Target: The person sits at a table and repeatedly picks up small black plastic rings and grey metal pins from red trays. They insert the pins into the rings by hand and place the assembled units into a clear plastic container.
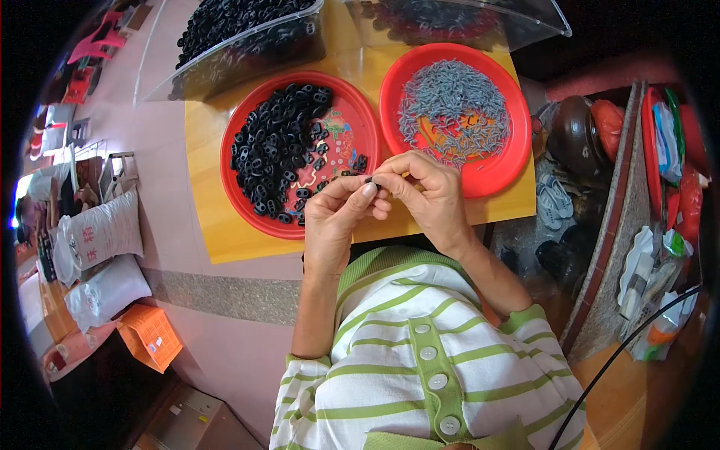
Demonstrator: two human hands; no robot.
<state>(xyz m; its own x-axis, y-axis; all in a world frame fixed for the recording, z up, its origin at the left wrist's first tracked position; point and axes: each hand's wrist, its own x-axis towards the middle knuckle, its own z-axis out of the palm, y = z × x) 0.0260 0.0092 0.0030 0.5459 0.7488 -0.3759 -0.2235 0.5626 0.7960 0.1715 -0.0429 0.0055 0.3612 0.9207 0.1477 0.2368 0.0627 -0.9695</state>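
Observation:
My left hand [339, 212] and my right hand [424, 189] meet over the near edge of a small wooden table [214, 225]. Together their fingertips pinch a small black plastic part [370, 179]; a grey pin may be with it, but I cannot tell. Just beyond my left hand sits a red plate [358, 112] heaped with several black plastic parts [281, 142]. A second red plate [491, 174] to the right holds a pile of small grey pins [450, 101].
Two clear plastic bins stand at the table's far side, the left bin [247, 45] full of black parts, the right bin [465, 19] mostly see-through. White sacks [105, 232] and an orange crate [150, 336] lie on the floor at left. Clutter and sandals [555, 202] crowd the right.

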